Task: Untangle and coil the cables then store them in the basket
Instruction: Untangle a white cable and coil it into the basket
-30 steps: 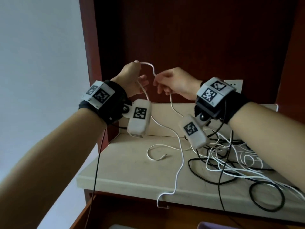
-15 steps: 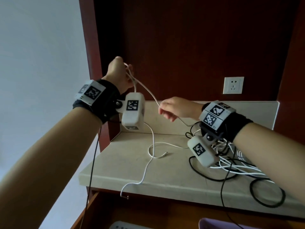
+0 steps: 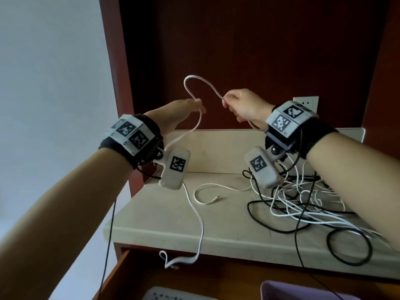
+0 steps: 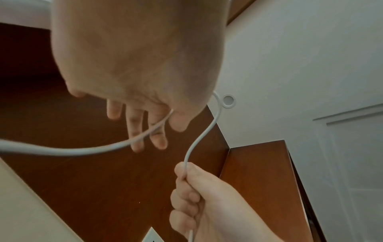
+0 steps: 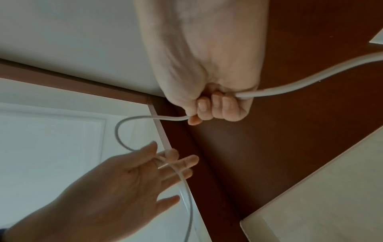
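A white cable [image 3: 194, 77] arches in a loop between my two hands above the shelf. My left hand [image 3: 198, 102] pinches it between thumb and forefinger, the other fingers [image 4: 136, 131] held straight. From there the cable drops past the shelf edge, and its end [image 3: 171, 265] dangles below. My right hand [image 3: 227, 105] grips the same cable in a fist [image 5: 211, 108]. Behind my right wrist the cable runs down to a tangle of black and white cables [image 3: 303, 202] on the beige shelf [image 3: 173, 224].
A loose white cable end [image 3: 207, 200] lies mid-shelf. A wall socket [image 3: 307, 102] sits on the dark wood back panel. Below the shelf, a purple container rim [image 3: 303, 291] and a white object [image 3: 173, 296] show at the bottom edge. A black wire [image 3: 110, 234] hangs from my left wrist.
My left hand has come down and to the right. My right hand has risen towards it. The cable between them, nearly straight before, now bows up in a loop.
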A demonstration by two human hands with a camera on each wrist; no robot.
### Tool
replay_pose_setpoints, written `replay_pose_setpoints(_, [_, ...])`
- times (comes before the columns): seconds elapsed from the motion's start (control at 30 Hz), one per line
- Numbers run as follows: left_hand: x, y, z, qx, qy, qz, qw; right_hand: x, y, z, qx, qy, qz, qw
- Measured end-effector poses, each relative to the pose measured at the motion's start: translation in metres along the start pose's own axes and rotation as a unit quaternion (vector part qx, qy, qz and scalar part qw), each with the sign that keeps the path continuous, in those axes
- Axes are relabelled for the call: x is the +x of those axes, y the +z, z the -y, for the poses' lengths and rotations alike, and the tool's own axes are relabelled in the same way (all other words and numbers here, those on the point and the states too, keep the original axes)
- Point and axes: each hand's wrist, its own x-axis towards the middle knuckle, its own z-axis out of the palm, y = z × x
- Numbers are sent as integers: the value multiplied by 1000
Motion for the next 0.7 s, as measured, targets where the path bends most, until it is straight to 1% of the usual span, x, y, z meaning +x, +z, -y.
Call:
replay_pose_setpoints(0.03, [1, 1, -2, -15, -2, -6, 1000, 0, 1, 1, 0, 6, 1, 1000])
replay_pose_setpoints(0.17, [6, 7, -9, -153, 16, 5, 988, -7, 8, -4, 22, 34, 3, 999])
replay_pose_setpoints(0.3, [8, 18, -16, -206, 13, 38, 978, -18, 19, -1, 33, 51, 23, 998])
replay_pose_setpoints(0.4, [10, 25, -15, -264, 70, 63, 960, -23, 26, 5, 50, 38, 48, 997])
replay_pose_setpoints(0.47, [14, 27, -15, -289, 69, 52, 953, -26, 31, 6, 70, 27, 56, 996])
replay_pose_setpoints(0.53, [18, 27, -16, -323, 54, 12, 945, -29, 35, 5, 76, 26, 72, 994])
replay_pose_setpoints(0.6, [20, 27, -18, -364, 48, -24, 930, -33, 37, 5, 65, 41, 100, 992])
replay_pose_setpoints(0.7, [19, 24, -20, -434, 29, -14, 901, -37, 39, 0, 46, 32, 144, 988])
